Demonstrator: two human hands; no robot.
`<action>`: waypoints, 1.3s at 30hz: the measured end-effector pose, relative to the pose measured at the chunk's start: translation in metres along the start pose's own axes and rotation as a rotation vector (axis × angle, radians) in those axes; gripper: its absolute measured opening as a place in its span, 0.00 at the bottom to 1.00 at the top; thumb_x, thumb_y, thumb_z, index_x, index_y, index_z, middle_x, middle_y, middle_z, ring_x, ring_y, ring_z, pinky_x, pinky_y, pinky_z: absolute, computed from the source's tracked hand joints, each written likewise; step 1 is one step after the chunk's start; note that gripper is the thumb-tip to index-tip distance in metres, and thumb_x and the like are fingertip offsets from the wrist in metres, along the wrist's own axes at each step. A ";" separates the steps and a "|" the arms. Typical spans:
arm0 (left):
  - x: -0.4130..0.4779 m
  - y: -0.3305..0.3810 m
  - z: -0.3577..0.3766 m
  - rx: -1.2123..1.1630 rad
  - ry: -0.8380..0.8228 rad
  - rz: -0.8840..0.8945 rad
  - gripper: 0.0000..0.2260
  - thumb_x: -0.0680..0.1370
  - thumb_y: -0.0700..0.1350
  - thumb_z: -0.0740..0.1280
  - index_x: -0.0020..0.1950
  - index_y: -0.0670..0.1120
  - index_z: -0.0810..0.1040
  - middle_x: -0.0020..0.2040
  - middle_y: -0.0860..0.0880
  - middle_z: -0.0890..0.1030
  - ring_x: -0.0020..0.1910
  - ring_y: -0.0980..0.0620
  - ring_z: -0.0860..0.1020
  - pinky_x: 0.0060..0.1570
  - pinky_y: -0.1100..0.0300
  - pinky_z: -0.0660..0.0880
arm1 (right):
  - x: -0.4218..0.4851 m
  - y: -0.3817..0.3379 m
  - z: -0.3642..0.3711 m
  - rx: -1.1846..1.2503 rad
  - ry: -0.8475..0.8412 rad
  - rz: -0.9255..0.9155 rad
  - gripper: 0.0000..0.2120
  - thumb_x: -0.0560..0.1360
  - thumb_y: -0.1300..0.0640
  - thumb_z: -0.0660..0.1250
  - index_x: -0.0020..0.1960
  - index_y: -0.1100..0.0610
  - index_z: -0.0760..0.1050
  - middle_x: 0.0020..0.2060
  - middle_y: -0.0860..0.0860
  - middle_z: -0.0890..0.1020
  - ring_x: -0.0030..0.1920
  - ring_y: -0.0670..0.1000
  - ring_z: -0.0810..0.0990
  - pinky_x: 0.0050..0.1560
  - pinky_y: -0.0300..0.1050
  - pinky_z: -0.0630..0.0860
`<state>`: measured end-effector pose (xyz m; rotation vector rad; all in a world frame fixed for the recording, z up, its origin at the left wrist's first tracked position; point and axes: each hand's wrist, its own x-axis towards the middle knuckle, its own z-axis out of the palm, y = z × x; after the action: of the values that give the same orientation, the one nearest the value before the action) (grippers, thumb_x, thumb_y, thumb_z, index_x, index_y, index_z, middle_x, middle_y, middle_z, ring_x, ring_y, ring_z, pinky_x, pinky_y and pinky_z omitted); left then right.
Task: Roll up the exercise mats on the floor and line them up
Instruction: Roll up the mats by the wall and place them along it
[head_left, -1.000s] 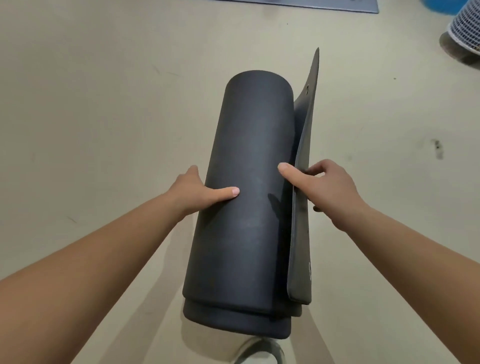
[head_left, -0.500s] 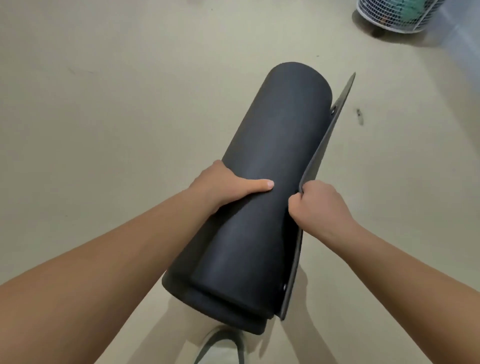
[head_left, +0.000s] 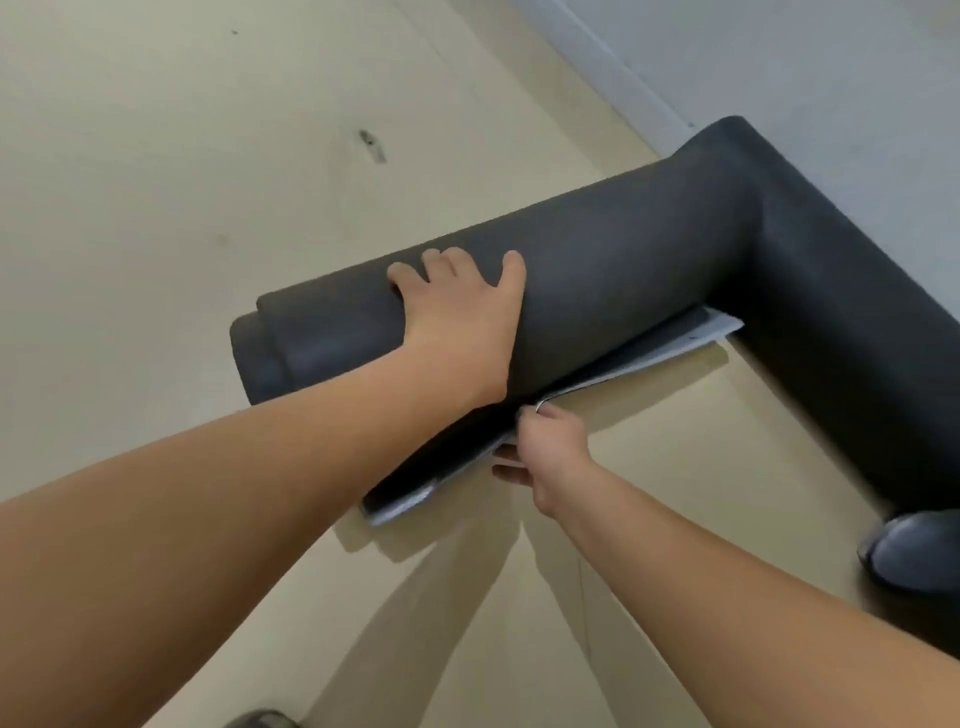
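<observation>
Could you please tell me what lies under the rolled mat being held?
Its loose flap, pinched by the right hand, hangs beneath, over the floor. Where the flap joins the roll is hidden.

We have bare floor (head_left: 156, 182) wide open to the left of the rolled mat (head_left: 597, 270) and below it, between our arms. On the right, a second rolled mat (head_left: 831, 312) lies along the wall (head_left: 831, 78). Our roll's far end reaches it, closing that corner.
</observation>
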<state>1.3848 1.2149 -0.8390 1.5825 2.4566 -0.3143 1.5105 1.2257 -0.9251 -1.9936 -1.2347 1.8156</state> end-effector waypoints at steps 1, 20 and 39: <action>-0.003 0.008 0.006 0.067 0.054 0.049 0.60 0.69 0.59 0.80 0.84 0.51 0.39 0.78 0.29 0.58 0.77 0.27 0.59 0.70 0.26 0.60 | 0.000 0.006 -0.002 0.010 -0.019 0.035 0.12 0.86 0.56 0.59 0.64 0.57 0.77 0.58 0.59 0.84 0.52 0.61 0.86 0.45 0.55 0.85; -0.070 -0.094 0.064 -0.626 0.449 -0.286 0.42 0.69 0.66 0.79 0.78 0.50 0.71 0.81 0.44 0.67 0.81 0.40 0.64 0.78 0.39 0.65 | -0.016 -0.129 -0.053 -1.787 0.201 -0.879 0.73 0.54 0.24 0.79 0.83 0.40 0.36 0.79 0.57 0.54 0.79 0.64 0.55 0.74 0.66 0.65; -0.085 -0.033 0.075 -1.587 0.192 -0.605 0.22 0.79 0.45 0.77 0.67 0.54 0.70 0.56 0.59 0.78 0.54 0.57 0.79 0.47 0.60 0.76 | -0.018 -0.126 -0.080 -1.885 0.225 -0.878 0.73 0.59 0.24 0.77 0.83 0.49 0.33 0.81 0.61 0.47 0.83 0.65 0.45 0.81 0.67 0.52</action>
<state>1.3928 1.1064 -0.8849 0.1760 2.0068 1.3809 1.5272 1.3255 -0.8141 -1.1381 -3.3706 -0.4115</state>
